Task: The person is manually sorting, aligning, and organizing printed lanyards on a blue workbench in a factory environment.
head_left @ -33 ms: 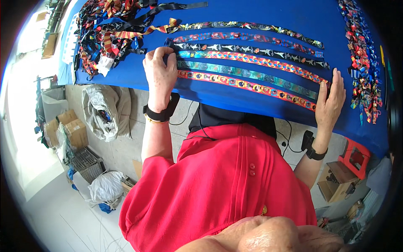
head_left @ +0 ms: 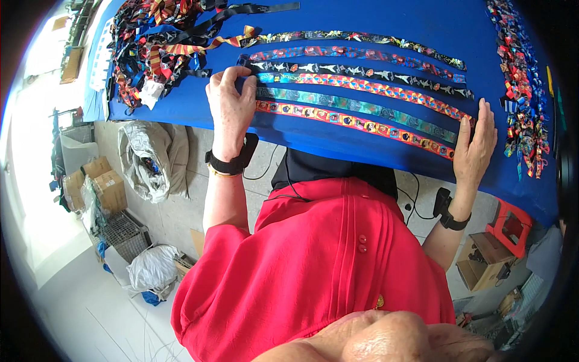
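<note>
Several printed lanyard straps lie side by side across the blue cloth in front of me. The nearest is a red and yellow strap [head_left: 356,122]. Beyond it come a teal strap [head_left: 362,107], a red and blue strap with a light blue left end [head_left: 374,88], and a black strap with white figures [head_left: 338,69]. My left hand [head_left: 232,99] is at their left ends, its bent fingers and thumb closed at the light blue end. At the right ends, my right hand [head_left: 475,142] lies with fingers stretched out, its thumb by the strap tips.
Farther away lie a red and blue strap [head_left: 338,53] and a dark flowered strap [head_left: 362,40]. A tangled lanyard heap [head_left: 145,54] fills the table's far left; a long lanyard bundle [head_left: 520,90] hangs along the right. Below stand a pale sack [head_left: 145,163] and a red stool [head_left: 511,228].
</note>
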The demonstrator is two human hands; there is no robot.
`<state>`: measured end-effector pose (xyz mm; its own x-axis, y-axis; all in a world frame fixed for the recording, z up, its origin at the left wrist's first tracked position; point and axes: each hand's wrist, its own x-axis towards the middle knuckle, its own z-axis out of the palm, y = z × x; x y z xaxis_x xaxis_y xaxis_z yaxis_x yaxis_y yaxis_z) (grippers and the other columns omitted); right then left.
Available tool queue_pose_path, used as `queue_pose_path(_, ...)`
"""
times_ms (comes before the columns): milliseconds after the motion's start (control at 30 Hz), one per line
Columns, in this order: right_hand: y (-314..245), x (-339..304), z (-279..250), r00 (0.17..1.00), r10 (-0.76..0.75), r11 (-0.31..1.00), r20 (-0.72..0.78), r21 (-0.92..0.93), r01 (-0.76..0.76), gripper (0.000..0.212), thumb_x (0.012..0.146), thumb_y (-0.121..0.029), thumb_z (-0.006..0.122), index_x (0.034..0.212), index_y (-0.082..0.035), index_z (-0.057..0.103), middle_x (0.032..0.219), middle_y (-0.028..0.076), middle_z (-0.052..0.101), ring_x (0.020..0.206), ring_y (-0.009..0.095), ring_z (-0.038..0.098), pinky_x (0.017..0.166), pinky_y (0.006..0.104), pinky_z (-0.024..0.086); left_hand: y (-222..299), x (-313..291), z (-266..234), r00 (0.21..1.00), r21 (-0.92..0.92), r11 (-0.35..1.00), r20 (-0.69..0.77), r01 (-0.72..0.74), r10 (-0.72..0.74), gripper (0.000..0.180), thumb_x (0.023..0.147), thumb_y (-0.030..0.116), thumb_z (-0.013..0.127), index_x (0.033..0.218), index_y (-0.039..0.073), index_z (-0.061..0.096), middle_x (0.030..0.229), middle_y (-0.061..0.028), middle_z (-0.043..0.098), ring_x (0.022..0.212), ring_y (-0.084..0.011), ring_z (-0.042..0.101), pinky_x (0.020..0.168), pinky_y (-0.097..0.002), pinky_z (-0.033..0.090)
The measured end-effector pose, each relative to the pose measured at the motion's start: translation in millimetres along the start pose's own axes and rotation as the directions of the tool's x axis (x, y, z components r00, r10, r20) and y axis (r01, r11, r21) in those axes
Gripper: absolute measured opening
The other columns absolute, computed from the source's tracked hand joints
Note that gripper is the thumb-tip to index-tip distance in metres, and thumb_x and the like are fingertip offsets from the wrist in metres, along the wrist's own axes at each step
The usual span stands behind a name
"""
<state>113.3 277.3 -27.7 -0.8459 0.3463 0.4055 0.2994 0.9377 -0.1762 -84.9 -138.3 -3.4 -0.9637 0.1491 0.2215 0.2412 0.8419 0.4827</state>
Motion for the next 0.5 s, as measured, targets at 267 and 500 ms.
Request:
queue_pose_path(267, 1.5, 0.0, 2.1, 1.000, 0.018, 1.000, 0.013, -0.005, -0.018, 0.053, 0.108, -0.038, 0.046, 0.155, -0.013, 0.041, 0.152, 0.018, 0.049, 0.143, 0.035, 0.044, 0.118, 0.0555, 0.030, 6.3, -1.8, -0.3, 1.000, 0.076, 0.997, -0.007, -0.011, 0.012, 0.018, 0.081, 0.017, 0.079, 0.097, 0.009, 0.073, 0.109, -0.0200, 0.063, 0.108, -0.0384, 0.056, 0.096, -0.0461, 0.046)
queue_pose_path(500, 3.2, -0.4, -1.3, 1.000, 0.018, 1.000, 0.003, -0.018, -0.018, 0.054, 0.107, -0.035, 0.049, 0.154, -0.011, 0.041, 0.151, 0.018, 0.050, 0.141, 0.036, 0.045, 0.117, 0.0549, 0.032, 8.2, -1.3, 5.5, 1.000, 0.085, 0.996, -0.022, 0.019, -0.017, 0.011, 0.080, 0.013, 0.075, 0.088, 0.005, 0.072, 0.107, -0.0199, 0.064, 0.105, -0.0383, 0.058, 0.092, -0.0466, 0.047)
